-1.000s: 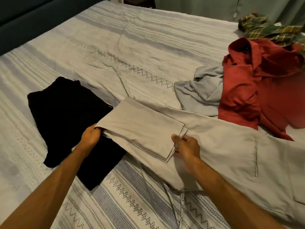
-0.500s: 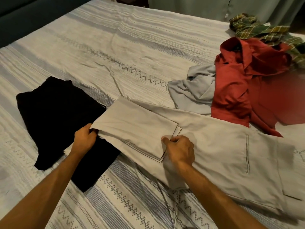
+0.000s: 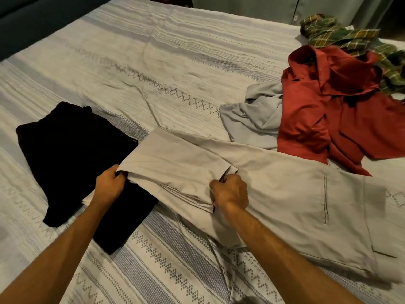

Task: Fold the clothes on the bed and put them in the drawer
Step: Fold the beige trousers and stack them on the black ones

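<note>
Both hands have bunched the beige trousers (image 3: 274, 189) tighter since a second ago — left hand (image 3: 109, 185) and right hand (image 3: 230, 191) each clamped on the folded leg's ends. Mid-bed they lie, overlapping the black garment (image 3: 72, 159); another fold looks next.

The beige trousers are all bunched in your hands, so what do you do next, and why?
Probably carry the folded leg end over toward the pocket end. Both the left hand and the right hand grip the doubled part of the beige trousers, while the pocket half lies flat and unfolded on the bed.
</note>
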A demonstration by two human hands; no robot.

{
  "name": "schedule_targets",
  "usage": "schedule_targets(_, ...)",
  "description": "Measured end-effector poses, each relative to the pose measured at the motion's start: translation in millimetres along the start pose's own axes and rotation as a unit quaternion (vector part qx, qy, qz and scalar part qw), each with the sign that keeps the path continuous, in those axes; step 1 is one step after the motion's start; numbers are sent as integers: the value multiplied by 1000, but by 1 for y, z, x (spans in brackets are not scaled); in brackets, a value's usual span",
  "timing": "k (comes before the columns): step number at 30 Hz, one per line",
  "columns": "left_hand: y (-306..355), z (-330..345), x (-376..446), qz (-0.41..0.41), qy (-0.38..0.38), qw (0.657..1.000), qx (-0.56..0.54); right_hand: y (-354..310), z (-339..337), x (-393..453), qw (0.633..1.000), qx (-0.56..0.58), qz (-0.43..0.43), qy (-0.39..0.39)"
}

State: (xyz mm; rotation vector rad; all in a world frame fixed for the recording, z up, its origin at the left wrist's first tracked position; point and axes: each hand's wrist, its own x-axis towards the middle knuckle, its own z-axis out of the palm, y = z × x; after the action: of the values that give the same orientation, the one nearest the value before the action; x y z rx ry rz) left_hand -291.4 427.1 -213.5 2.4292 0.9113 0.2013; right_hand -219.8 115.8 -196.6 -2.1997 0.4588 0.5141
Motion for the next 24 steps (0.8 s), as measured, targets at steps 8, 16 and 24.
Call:
schedule_targets(8,-7,6,5,-10,0,1000,11,25,-7,-6,991,115,-72,22)
schedule_targets(16,-5,6,3,-28,0,1000,-6,31,-3,-7,993,52,-72,76)
schedule_targets(24,-8,-10,7,-98,-81,982,-136,31,2,-5,988,18,-95,118)
